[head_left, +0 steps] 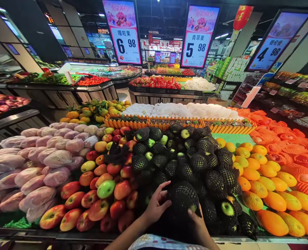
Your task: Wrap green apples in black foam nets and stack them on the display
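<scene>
In the head view, a green apple in a black foam net (pixel 184 198) is at the front of the pile, between my two hands. My right hand (pixel 201 225) grips its lower right side, with the thumb on the net and the other fingers mostly hidden behind. My left hand (pixel 157 204) is at the apple's left side, its fingers curved and apart; whether the fingertips touch the net I cannot tell. Around them lie several more netted green apples (pixel 192 161). To the left are loose red apples (pixel 99 209) with one bare green apple (pixel 106 189) among them.
Plastic-wrapped pink fruits (pixel 58 158) fill the far left. Oranges (pixel 275 199) and fruits in orange foam nets (pixel 294 152) lie to the right. An orange picket edging (pixel 174 124) runs behind the apples, before white-wrapped fruits (pixel 180 110). Price screens (pixel 200 36) hang overhead.
</scene>
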Motion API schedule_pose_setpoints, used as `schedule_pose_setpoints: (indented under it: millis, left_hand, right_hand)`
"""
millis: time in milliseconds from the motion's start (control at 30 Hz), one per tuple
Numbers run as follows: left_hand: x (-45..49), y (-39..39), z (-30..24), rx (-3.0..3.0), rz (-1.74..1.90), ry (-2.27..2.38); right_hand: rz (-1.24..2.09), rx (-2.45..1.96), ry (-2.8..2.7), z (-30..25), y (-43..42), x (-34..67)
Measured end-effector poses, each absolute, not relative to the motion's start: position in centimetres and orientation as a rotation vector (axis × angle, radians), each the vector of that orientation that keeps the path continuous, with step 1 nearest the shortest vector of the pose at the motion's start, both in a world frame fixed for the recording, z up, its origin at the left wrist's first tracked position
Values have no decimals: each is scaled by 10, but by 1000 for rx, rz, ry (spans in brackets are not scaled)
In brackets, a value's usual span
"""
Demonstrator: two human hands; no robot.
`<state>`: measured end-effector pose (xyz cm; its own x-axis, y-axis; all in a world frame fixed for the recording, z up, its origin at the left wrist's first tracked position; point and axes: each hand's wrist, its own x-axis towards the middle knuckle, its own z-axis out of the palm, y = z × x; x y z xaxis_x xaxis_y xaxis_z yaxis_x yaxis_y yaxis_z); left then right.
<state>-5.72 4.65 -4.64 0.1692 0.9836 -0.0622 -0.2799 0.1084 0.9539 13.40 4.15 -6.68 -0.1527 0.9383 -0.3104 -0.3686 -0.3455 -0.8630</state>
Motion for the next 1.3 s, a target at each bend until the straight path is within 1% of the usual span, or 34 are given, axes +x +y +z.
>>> schedule_pose_setpoints:
  millis: [167,267,333,400,433,500,567,800,933,1133,1233,1300]
  left_hand:
    - [-55,51,-59,1044,1074,879]
    - [-76,65,-44,1226,996,841]
    - [-100,86,-25,1343,986,935]
    - [-126,114,-8,1526,1013,1205]
    - [-137,129,-1,1677,955,1424]
    - [-152,159,5,1979,668,1877]
    - [-160,182,4,2071,464,2082]
    - [-155,213,-13,2112,41,2196]
    - [-152,214,-16,2153,-65,2199]
    - [-150,211,-15,2152,-39,2249]
    - [-151,211,-14,2130,-21,2259]
    - [-151,212,-14,2122,-8,2260]
  right_hand:
    - [1913,-1005,-629,-65,34,138]
    - [1990,-1066,-682,-70,34,150]
    - [2058,-1098,-730,-72,38,157]
    - [2072,-1099,-749,-72,42,159]
    - [2060,-1095,-744,-71,44,157]
    - [2020,-1090,-724,-66,46,152]
    - [2025,-1087,-720,-60,45,148]
    - [2119,-1111,-683,-46,36,158]
    - [2139,-1131,-628,-44,32,158]
    - [2018,-1100,-750,-44,34,140]
    - [1818,-1109,-921,-43,46,139]
    - [1592,-1147,-1133,-34,59,145]
